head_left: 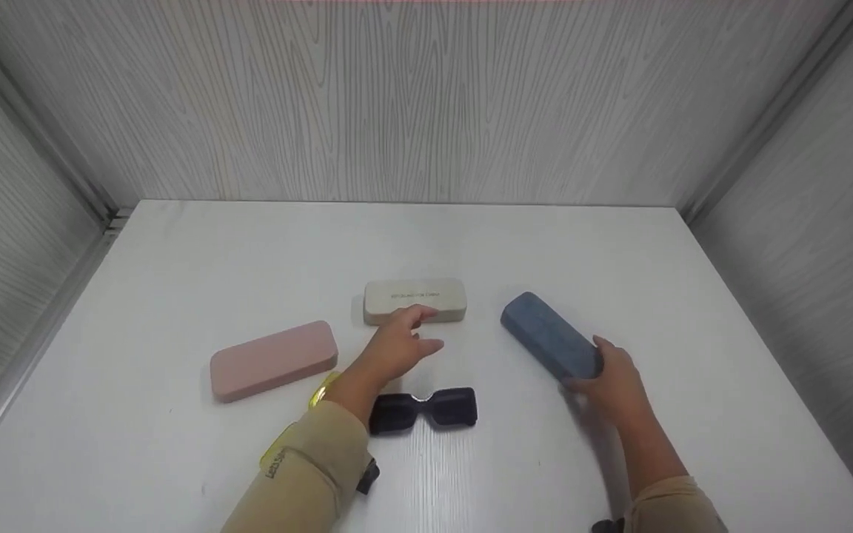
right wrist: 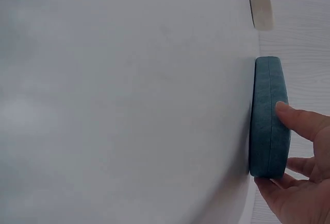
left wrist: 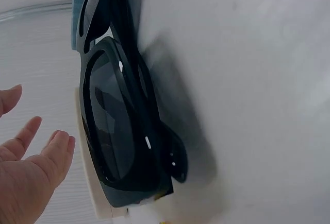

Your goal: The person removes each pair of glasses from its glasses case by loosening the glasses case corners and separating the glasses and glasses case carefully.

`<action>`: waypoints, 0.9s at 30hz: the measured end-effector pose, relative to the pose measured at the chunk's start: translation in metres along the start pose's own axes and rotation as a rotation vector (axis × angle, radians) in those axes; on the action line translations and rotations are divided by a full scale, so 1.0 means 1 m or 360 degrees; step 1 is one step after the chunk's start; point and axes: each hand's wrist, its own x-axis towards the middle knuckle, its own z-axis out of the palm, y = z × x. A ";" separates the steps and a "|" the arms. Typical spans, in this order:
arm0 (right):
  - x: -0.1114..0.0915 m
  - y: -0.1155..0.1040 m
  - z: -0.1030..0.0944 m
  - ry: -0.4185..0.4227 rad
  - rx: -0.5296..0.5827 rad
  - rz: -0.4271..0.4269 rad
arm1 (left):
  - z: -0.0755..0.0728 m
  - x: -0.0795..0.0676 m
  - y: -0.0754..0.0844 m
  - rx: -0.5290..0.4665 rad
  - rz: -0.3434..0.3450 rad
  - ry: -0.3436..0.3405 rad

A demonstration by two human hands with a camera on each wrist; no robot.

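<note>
A blue glasses case [head_left: 551,337] lies slantwise on the right of the table. My right hand [head_left: 615,381] grips its near end, and in the right wrist view the thumb lies along the side of the case [right wrist: 269,116]. In the middle, my left hand [head_left: 397,344] hovers with fingers spread and nothing in them, overlapping the front of a cream glasses case [head_left: 415,296] in the head view. Dark sunglasses [head_left: 424,411] stand below that hand, lenses toward me, and loom large in the left wrist view.
A pink glasses case [head_left: 275,361] lies on the left of the white table [head_left: 175,259]. Something yellow and see-through [head_left: 320,389] is mostly hidden under my left forearm. Wood-grain panels [head_left: 367,104] close off the back and both sides.
</note>
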 end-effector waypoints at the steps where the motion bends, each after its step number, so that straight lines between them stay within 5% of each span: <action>1: 0.001 0.001 0.001 -0.0011 -0.0014 0.0009 | 0.001 0.002 0.001 -0.0005 -0.0006 -0.0001; 16: 0.014 0.009 -0.015 -0.0176 -0.0110 -0.0098 | 0.025 0.026 0.019 -0.0050 -0.0033 -0.0119; 27: 0.034 0.027 -0.024 -0.0341 0.0065 -0.0112 | 0.043 0.044 0.020 0.0008 -0.0013 -0.0133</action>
